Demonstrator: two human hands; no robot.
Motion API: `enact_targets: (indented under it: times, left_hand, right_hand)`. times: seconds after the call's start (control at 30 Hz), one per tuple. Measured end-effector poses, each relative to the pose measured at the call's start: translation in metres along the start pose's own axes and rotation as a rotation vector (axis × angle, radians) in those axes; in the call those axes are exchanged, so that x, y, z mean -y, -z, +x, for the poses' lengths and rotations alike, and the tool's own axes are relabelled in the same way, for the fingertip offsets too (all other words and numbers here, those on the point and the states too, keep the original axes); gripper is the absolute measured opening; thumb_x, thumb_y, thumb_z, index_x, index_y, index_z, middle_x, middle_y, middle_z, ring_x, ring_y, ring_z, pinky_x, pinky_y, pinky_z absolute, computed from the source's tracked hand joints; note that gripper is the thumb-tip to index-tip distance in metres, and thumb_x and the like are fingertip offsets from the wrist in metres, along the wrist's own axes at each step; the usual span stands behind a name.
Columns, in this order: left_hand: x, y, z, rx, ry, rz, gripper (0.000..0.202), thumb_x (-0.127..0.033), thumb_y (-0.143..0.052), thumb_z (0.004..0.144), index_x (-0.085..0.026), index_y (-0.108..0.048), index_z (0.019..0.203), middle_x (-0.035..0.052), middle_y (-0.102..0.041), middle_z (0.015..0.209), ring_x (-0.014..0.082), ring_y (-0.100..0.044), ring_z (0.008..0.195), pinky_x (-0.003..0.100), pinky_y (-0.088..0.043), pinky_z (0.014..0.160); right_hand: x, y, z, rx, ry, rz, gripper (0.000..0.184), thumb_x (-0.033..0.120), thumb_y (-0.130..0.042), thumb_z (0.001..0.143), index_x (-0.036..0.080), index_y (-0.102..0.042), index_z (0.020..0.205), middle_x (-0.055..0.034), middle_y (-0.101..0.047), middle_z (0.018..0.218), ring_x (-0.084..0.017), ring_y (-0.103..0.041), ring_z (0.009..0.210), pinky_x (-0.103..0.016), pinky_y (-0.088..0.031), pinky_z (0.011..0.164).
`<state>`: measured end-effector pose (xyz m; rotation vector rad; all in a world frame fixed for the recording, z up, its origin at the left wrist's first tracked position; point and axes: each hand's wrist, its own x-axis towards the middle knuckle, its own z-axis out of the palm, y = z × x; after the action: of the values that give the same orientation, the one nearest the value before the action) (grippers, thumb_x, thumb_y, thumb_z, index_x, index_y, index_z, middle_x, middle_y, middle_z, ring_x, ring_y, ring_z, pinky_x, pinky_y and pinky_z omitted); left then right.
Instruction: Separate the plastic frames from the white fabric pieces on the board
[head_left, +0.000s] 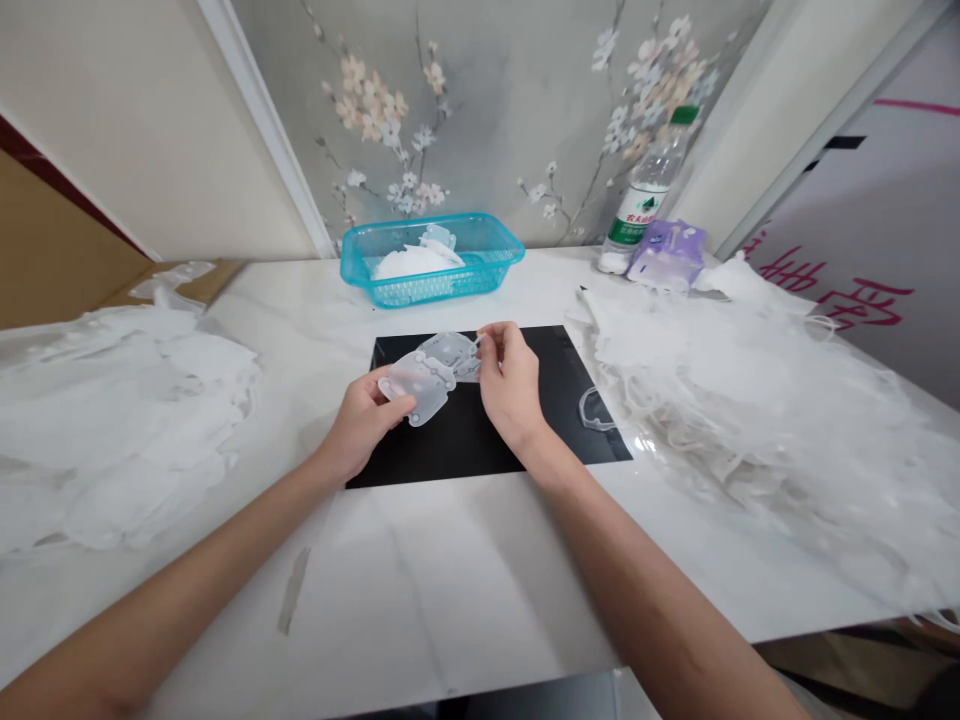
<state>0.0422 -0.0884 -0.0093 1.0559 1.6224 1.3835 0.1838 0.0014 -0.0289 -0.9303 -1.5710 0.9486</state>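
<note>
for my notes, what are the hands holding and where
Frosted plastic pieces: left hand grips one's lower edge, right hand pinches the other's right edge.

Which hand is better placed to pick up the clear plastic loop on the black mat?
Probably the right: the right hand sits nearer the clear plastic loop, on that side of the black mat. The left hand is farther off, holding the translucent plastic piece.

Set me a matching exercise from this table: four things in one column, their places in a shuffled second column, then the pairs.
Things:
1. Left hand
2. Turquoise plastic basket
3. Plastic water bottle
4. Curved clear plastic piece

Places:
A. On the black sheet, right of the hands
B. Holding translucent moulded pieces over the black sheet
C. Behind the black sheet, near the wall
D. Beside a purple packet

Pairs: 1-B, 2-C, 3-D, 4-A
</note>
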Motion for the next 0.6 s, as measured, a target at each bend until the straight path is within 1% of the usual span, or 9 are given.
enact_targets:
  times: [0.07, 0.1, 0.17, 0.23, 0.3, 0.37, 0.43, 0.53, 0.6]
  left_hand:
    - [-0.001, 0.000, -0.001, 0.022, 0.000, 0.008, 0.016, -0.020, -0.062, 0.054, -0.017, -0.063, 0.069, -0.0032, -0.056, 0.063, 0.0104, -0.046, 0.057, 0.021, -0.035, 0.051]
    - [-0.002, 0.000, -0.001, 0.044, 0.008, 0.015, 0.018, -0.019, -0.062, 0.054, -0.017, -0.064, 0.071, -0.0027, -0.059, 0.065, 0.0113, -0.049, 0.060, 0.021, -0.037, 0.053]
    - [-0.002, 0.000, -0.001, 0.076, 0.044, 0.006, 0.023, -0.016, -0.063, 0.053, -0.016, -0.067, 0.076, -0.0026, -0.061, 0.067, 0.0117, -0.052, 0.061, 0.021, -0.039, 0.054]
    - [-0.001, 0.001, -0.001, 0.067, 0.085, -0.033, 0.024, -0.015, -0.064, 0.053, -0.016, -0.066, 0.077, -0.0040, -0.059, 0.062, 0.0091, -0.047, 0.055, 0.018, -0.035, 0.049]
    - [0.001, 0.003, 0.001, 0.014, 0.108, -0.088, 0.019, -0.018, -0.066, 0.054, -0.016, -0.064, 0.073, -0.0064, -0.050, 0.053, 0.0057, -0.037, 0.047, 0.017, -0.030, 0.044]
    - [0.002, 0.005, 0.003, -0.029, 0.115, -0.133, 0.015, -0.022, -0.066, 0.056, -0.016, -0.061, 0.069, -0.0079, -0.042, 0.049, 0.0043, -0.031, 0.044, 0.016, -0.028, 0.043]
    - [0.002, 0.006, 0.004, -0.052, 0.121, -0.178, 0.015, -0.025, -0.066, 0.055, -0.016, -0.057, 0.063, -0.0080, -0.037, 0.046, 0.0043, -0.032, 0.043, 0.016, -0.029, 0.043]
    - [-0.001, 0.005, 0.004, -0.046, 0.130, -0.232, 0.021, -0.028, -0.067, 0.054, -0.017, -0.050, 0.053, -0.0063, -0.036, 0.045, 0.0057, -0.034, 0.043, 0.017, -0.031, 0.041]
    - [-0.003, 0.004, 0.004, -0.040, 0.139, -0.263, 0.024, -0.030, -0.066, 0.054, -0.017, -0.047, 0.049, -0.0049, -0.038, 0.045, 0.0064, -0.035, 0.043, 0.019, -0.033, 0.041]
  right_hand:
    - [0.000, 0.001, 0.001, -0.009, -0.006, 0.011, 0.010, 0.027, -0.041, 0.091, 0.021, -0.047, 0.087, -0.0015, -0.058, 0.078, -0.014, -0.055, 0.068, -0.028, -0.043, 0.066]
    - [0.000, 0.003, 0.002, -0.043, -0.024, 0.022, 0.010, 0.027, -0.040, 0.091, 0.021, -0.046, 0.087, 0.0002, -0.056, 0.074, -0.013, -0.054, 0.065, -0.028, -0.042, 0.065]
    - [-0.001, 0.008, 0.008, -0.175, -0.091, 0.057, 0.009, 0.027, -0.039, 0.092, 0.022, -0.044, 0.086, 0.0034, -0.052, 0.067, -0.013, -0.052, 0.060, -0.027, -0.041, 0.063]
    - [-0.003, 0.015, 0.015, -0.320, -0.179, 0.086, 0.009, 0.025, -0.040, 0.091, 0.022, -0.043, 0.084, 0.0053, -0.050, 0.062, -0.012, -0.051, 0.059, -0.027, -0.040, 0.064]
    - [-0.006, 0.020, 0.021, -0.349, -0.263, 0.109, 0.008, 0.023, -0.044, 0.088, 0.021, -0.045, 0.080, 0.0059, -0.050, 0.060, -0.012, -0.051, 0.059, -0.027, -0.040, 0.067]
    - [-0.009, 0.021, 0.022, -0.284, -0.345, 0.139, 0.009, 0.020, -0.050, 0.084, 0.020, -0.047, 0.075, 0.0060, -0.050, 0.056, -0.012, -0.052, 0.059, -0.026, -0.040, 0.067]
    - [-0.009, 0.018, 0.021, -0.193, -0.394, 0.183, 0.010, 0.021, -0.052, 0.081, 0.020, -0.050, 0.071, 0.0058, -0.050, 0.054, -0.012, -0.052, 0.057, -0.025, -0.040, 0.064]
    - [-0.004, 0.014, 0.015, -0.038, -0.371, 0.227, 0.023, 0.036, -0.051, 0.083, 0.019, -0.056, 0.068, 0.0045, -0.051, 0.055, -0.010, -0.047, 0.051, -0.025, -0.037, 0.056]
    - [0.002, 0.013, 0.013, 0.107, -0.352, 0.257, 0.034, 0.047, -0.051, 0.082, 0.018, -0.060, 0.067, 0.0035, -0.053, 0.058, -0.008, -0.042, 0.046, -0.024, -0.034, 0.051]
